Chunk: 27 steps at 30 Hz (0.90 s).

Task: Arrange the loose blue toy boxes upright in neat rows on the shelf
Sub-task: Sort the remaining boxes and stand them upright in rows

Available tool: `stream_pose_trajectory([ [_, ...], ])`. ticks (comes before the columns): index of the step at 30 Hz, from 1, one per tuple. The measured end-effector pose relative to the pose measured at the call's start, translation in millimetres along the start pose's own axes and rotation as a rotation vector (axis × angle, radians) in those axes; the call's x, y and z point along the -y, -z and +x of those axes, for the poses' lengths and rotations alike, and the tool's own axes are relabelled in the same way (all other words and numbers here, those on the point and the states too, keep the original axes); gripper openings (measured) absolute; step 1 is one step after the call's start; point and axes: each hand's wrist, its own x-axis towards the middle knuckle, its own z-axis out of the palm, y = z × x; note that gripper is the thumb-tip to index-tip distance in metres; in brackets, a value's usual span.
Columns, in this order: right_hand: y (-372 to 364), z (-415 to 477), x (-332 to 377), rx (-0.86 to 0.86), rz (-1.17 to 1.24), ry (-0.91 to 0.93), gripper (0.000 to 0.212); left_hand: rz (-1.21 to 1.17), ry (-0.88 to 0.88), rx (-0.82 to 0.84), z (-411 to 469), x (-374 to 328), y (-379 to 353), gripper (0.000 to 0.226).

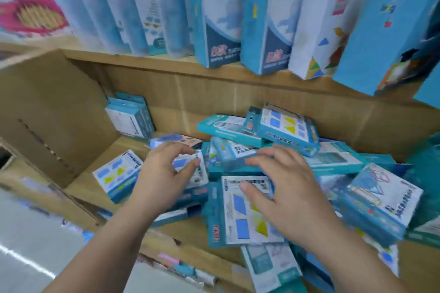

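Loose blue toy boxes [285, 131] are heaped flat from shelf [129, 146] middle to right edge. One small box [201, 173] is pinched in the left hand [162, 173] grip. The right hand [290, 188] is laid released, fingers spread, on the heap.

Two hands [162, 173] [290, 195], over a dozen boxes [247, 211]

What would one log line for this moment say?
stage: reaching in | left hand: fingers curled at loose box, grip unclear | right hand: spread over pile | upright boxes: few, back left
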Motion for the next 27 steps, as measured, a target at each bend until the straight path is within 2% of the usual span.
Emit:
stream_pose_trajectory([
  [3, -32, 17, 33, 0.056, -0.043, 0.040, 0.056, 0.079, 0.004, 0.069, 9, 47, 21, 0.026],
  [6, -56, 38, 69, 0.198, -0.146, 0.028, 0.065, 0.078, -0.015, 0.268, 17, 93, 36, 0.053],
  [9, -78, 57, 99, 0.390, -0.229, -0.022, 0.088, -0.037, -0.039, 0.405, 21, 127, 46, 0.056],
  [12, -100, 66, 117, 0.488, -0.307, -0.083, 0.105, -0.099, -0.035, 0.350, 28, 156, 53, 0.040],
  [14, -110, 69, 123, 0.501, -0.304, -0.148, 0.112, -0.033, 0.008, 0.296, 32, 184, 56, 0.033],
  [17, -120, 73, 131, 0.505, -0.289, -0.212, 0.119, 0.155, 0.144, 0.318, 36, 225, 62, 0.043],
  [19, -123, 77, 138, 0.493, -0.266, -0.250, 0.119, 0.245, 0.198, 0.375, 35, 240, 66, 0.057],
  [22, -127, 83, 142, 0.444, -0.224, -0.274, 0.102, 0.242, 0.249, 0.465, 34, 249, 69, 0.073],
  [25, -131, 89, 140, 0.424, -0.221, -0.251, 0.091, 0.277, 0.249, 0.608, 36, 253, 69, 0.117],
  [27, -133, 93, 136, 0.412, -0.228, -0.242, 0.086, 0.341, 0.226, 0.660, 37, 253, 68, 0.129],
])
